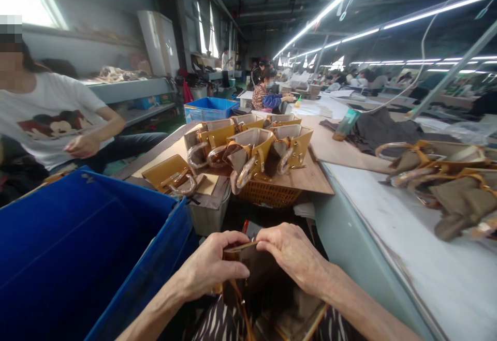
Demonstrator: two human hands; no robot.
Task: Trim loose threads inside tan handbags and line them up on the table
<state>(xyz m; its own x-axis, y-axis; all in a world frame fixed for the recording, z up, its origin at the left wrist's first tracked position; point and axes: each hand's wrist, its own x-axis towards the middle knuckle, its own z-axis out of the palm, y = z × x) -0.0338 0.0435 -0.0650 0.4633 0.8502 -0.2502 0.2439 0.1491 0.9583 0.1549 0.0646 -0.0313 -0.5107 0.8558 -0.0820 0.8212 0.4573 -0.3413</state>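
A brown leather bag piece (pixel 251 264) rests on my lap at the bottom centre. My left hand (pixel 212 266) is closed on its left edge, fingers curled over the top. My right hand (pixel 291 250) grips its right top edge, fingers bent down over it. A thin tan strap (pixel 240 305) hangs below the piece. Ahead, several mustard-yellow handbags (pixel 248 147) stand on a board over an orange basket (pixel 267 193).
A big blue bin (pixel 89 258) stands at my left. A grey-white work table (pixel 427 258) runs along the right with more bags (pixel 438 167) on it. A person in a white T-shirt (pixel 50 118) sits at far left. Other workers sit far back.
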